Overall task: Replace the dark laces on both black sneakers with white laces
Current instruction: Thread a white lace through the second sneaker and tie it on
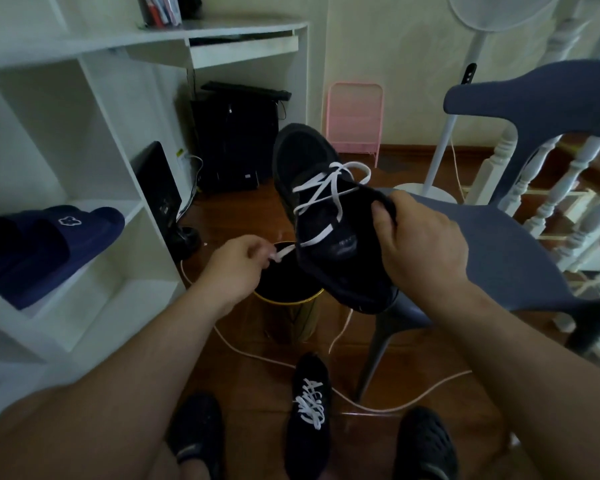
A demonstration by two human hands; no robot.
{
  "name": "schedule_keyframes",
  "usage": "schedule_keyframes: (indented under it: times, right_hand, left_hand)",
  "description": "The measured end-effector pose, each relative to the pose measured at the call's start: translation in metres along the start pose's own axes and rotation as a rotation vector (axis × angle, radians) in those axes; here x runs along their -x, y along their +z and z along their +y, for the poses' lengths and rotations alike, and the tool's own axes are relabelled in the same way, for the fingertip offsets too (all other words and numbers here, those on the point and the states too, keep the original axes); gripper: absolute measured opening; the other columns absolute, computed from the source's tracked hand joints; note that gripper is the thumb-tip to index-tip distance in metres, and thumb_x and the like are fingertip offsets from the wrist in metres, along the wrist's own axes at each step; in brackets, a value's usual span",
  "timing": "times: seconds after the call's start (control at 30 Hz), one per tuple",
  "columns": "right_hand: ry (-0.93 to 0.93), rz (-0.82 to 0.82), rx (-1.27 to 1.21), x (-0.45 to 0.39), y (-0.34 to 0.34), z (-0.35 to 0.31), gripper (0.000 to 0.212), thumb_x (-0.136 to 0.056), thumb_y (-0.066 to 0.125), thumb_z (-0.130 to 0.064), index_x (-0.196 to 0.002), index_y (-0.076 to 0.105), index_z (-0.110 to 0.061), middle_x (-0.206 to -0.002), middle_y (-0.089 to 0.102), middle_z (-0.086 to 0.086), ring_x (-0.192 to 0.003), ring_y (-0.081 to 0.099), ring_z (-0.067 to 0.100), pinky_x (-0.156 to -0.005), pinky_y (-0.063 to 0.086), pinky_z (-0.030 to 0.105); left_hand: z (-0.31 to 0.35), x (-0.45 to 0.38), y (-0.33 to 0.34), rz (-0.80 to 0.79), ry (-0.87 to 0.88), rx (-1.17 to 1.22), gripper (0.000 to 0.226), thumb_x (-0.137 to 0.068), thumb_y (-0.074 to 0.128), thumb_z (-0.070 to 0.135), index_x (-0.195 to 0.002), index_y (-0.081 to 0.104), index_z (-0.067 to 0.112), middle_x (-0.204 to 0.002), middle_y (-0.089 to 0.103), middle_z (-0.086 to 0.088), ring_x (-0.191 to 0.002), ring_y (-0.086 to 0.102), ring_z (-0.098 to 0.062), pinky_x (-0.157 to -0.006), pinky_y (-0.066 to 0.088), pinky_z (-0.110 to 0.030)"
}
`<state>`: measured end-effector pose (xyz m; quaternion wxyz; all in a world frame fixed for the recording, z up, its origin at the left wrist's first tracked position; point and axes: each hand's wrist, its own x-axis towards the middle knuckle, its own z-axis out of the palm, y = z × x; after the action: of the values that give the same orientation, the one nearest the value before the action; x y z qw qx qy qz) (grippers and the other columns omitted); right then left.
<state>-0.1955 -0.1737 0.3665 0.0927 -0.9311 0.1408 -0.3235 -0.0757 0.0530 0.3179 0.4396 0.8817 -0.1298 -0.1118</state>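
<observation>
My right hand (420,240) grips a black sneaker (326,216) by the edge of its opening and holds it up in the air, toe pointing away. A white lace (326,192) crosses loosely through its eyelets. My left hand (236,268) pinches one end of that lace, pulled out to the sneaker's left side. On the floor below stands a second black sneaker (309,410), threaded with a white lace (310,403).
A round black bin with a yellow rim (288,296) stands under the held sneaker. A grey-blue chair (499,244) is to the right, a white shelf unit (94,140) with dark blue slippers (45,247) to the left. White cable (395,403) runs across the wooden floor. My feet wear black shoes.
</observation>
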Motion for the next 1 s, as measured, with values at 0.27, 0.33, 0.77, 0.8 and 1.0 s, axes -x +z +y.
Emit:
schedule_keyframes:
  times: [0.27, 0.33, 0.77, 0.8, 1.0]
  right_hand:
    - [0.016, 0.045, -0.027, -0.004, 0.002, -0.002, 0.035, -0.109, 0.034, -0.045, -0.112, 0.06, -0.021, -0.08, 0.053, -0.007, -0.067, 0.049, 0.022, -0.061, 0.034, 0.034]
    - [0.009, 0.06, -0.013, -0.004, 0.002, -0.001, 0.035, -0.109, 0.035, -0.045, -0.11, 0.06, -0.021, -0.08, 0.052, -0.008, -0.066, 0.048, 0.022, -0.061, 0.034, 0.034]
    - [0.012, 0.096, -0.087, -0.005, -0.008, 0.009, 0.036, -0.108, 0.035, -0.045, -0.107, 0.061, -0.02, -0.082, 0.058, -0.003, -0.073, 0.061, 0.029, -0.06, 0.051, 0.043]
    - [-0.001, 0.094, -0.081, -0.005, -0.008, 0.009, 0.036, -0.108, 0.035, -0.045, -0.108, 0.061, -0.02, -0.083, 0.06, -0.003, -0.074, 0.062, 0.029, -0.06, 0.051, 0.042]
    - [-0.032, 0.05, -0.086, -0.004, 0.0, 0.008, 0.041, -0.107, 0.036, -0.049, -0.112, 0.064, -0.02, -0.086, 0.07, 0.004, -0.078, 0.066, 0.033, -0.065, 0.054, 0.046]
  left_hand:
    - [0.039, 0.027, 0.02, -0.241, -0.159, 0.652, 0.083, -0.082, 0.028, 0.086, -0.107, 0.074, 0.022, -0.088, 0.068, -0.002, -0.077, 0.063, -0.018, -0.071, 0.051, -0.034]
    - [0.041, 0.03, 0.021, -0.28, -0.162, 0.712, 0.068, -0.088, 0.039, 0.081, -0.099, 0.071, 0.021, -0.071, 0.055, 0.001, -0.065, 0.055, -0.016, -0.065, 0.047, -0.033]
    - [-0.002, 0.002, -0.012, -0.253, -0.034, -0.324, 0.031, -0.111, 0.049, 0.041, -0.09, 0.06, 0.02, -0.085, 0.06, -0.003, -0.074, 0.055, -0.018, -0.067, 0.04, -0.033]
    - [-0.007, -0.001, -0.014, -0.243, -0.055, -0.46, 0.031, -0.111, 0.048, 0.043, -0.103, 0.065, 0.017, -0.103, 0.067, -0.009, -0.089, 0.062, -0.023, -0.074, 0.045, -0.035]
    - [-0.011, -0.008, -0.02, -0.182, -0.083, -0.474, 0.048, -0.111, 0.036, 0.054, -0.127, 0.06, 0.015, -0.12, 0.065, -0.009, -0.098, 0.059, -0.024, -0.089, 0.049, -0.043]
